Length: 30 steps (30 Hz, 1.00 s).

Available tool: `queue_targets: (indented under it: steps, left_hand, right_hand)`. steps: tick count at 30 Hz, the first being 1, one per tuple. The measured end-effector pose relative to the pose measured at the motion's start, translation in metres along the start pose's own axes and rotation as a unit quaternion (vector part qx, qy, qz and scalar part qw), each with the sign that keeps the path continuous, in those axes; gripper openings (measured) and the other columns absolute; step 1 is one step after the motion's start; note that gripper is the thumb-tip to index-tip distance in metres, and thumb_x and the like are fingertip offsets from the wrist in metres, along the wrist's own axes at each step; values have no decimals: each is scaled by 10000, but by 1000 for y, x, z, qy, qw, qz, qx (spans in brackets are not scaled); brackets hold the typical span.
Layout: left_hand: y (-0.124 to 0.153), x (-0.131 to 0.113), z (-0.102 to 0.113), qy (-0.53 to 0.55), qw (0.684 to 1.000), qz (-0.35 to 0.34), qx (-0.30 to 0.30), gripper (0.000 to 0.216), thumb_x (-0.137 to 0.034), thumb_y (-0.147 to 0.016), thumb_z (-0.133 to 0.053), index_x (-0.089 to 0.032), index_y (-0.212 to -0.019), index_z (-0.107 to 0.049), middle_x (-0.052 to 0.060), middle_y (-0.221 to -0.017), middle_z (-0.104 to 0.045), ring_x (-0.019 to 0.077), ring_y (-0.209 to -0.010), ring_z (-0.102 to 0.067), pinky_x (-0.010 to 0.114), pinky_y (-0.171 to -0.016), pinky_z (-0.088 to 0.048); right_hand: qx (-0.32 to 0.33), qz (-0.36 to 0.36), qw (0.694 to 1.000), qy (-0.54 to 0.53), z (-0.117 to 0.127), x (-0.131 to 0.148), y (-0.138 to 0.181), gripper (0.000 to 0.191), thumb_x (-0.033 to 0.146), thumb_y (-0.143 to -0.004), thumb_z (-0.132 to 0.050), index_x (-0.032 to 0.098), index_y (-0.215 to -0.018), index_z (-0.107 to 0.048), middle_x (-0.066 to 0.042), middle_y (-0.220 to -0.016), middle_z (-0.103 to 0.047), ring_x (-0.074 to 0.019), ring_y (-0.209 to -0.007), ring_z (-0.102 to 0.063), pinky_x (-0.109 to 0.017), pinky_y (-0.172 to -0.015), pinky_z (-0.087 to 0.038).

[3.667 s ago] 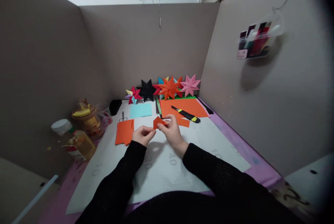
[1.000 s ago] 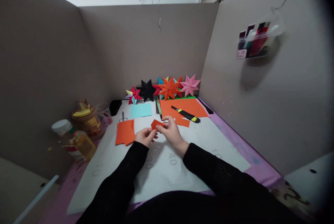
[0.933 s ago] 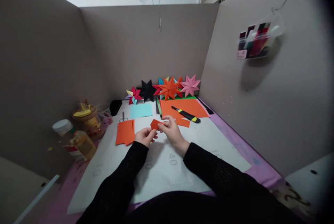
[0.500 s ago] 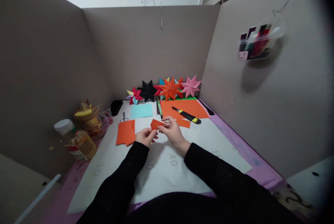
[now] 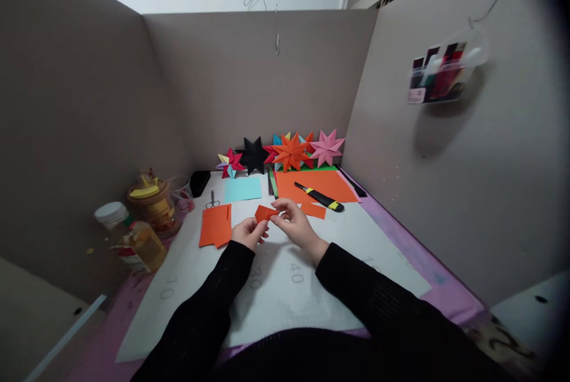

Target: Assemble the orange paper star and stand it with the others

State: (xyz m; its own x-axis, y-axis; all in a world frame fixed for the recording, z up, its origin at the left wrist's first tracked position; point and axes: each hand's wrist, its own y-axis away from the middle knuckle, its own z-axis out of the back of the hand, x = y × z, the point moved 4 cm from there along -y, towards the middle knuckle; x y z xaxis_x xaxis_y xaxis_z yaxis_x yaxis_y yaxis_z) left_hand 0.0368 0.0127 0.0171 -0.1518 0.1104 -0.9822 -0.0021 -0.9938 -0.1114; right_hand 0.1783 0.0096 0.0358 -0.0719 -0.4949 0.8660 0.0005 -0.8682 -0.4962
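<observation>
A small folded piece of orange paper (image 5: pixel 264 213) is held up between both hands above the white sheet. My left hand (image 5: pixel 249 232) pinches its lower edge between thumb and fingers. On the other side, my right hand (image 5: pixel 294 223) grips the right end, with thumb below and fingers above. Left of my left hand lies a stack of orange paper pieces (image 5: pixel 215 225). Just beyond my right hand are an orange paper strip (image 5: pixel 313 210) and a black and yellow utility knife (image 5: pixel 321 196), which rests on a large orange sheet (image 5: pixel 294 183).
Folded paper stars (image 5: pixel 291 151) lean along the back panel. Light blue paper (image 5: pixel 243 189) and small scissors (image 5: pixel 212 200) lie at the back left. A glue bottle (image 5: pixel 133 239), a brown tub (image 5: pixel 155 207) and a clear cup (image 5: pixel 180 192) stand by the left panel.
The orange paper has shifted slightly left and tilted a little in my fingers. Both hands keep hold of it in nearly the same place; the view has moved slightly.
</observation>
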Motion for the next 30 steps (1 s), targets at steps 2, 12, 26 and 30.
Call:
queue_targets:
  steps: [2, 12, 26, 30]
  left_hand:
    - [0, -1, 0, -9, 1000, -5, 2, 259, -371, -665, -623, -144, -552, -571, -3, -449, -571, 88, -369, -494, 204, -391, -400]
    - [-2, 6, -2, -27, 999, -18, 27, 262, -392, -670, -617, -144, -589, -596, -8, -452, -557, 92, -382, -498, 197, -387, -404]
    - [-3, 11, -3, -67, 997, -15, 23, 275, -393, -671, -600, -140, -566, -567, -8, -452, -559, 82, -374, -498, 179, -375, -399]
    - [-2, 8, -2, -46, 999, -5, 6, 254, -366, -661, -610, -141, -551, -561, -13, -442, -551, 78, -375, -495, 167, -364, -382]
  right_hand:
    - [20, 29, 998, 43, 2, 4, -2, 79, 275, -734, -594, 226, -795, -588, -43, -1005, -568, -181, -907, -551, -274, -663, -439]
    - [54, -39, 998, 2, 2, -8, -3, 76, 257, -734, -582, 187, -707, -581, -6, -724, -605, -147, -682, -566, -279, -632, -442]
    - [5, -61, 998, 7, 3, -17, -3, 135, 270, -686, -617, 170, -642, -538, 17, -630, -557, -115, -594, -519, -233, -555, -414]
    - [-9, -48, 998, -34, 0, -18, -2, 148, 274, -701, -619, 193, -763, -512, 19, -716, -542, -117, -656, -525, -240, -610, -430]
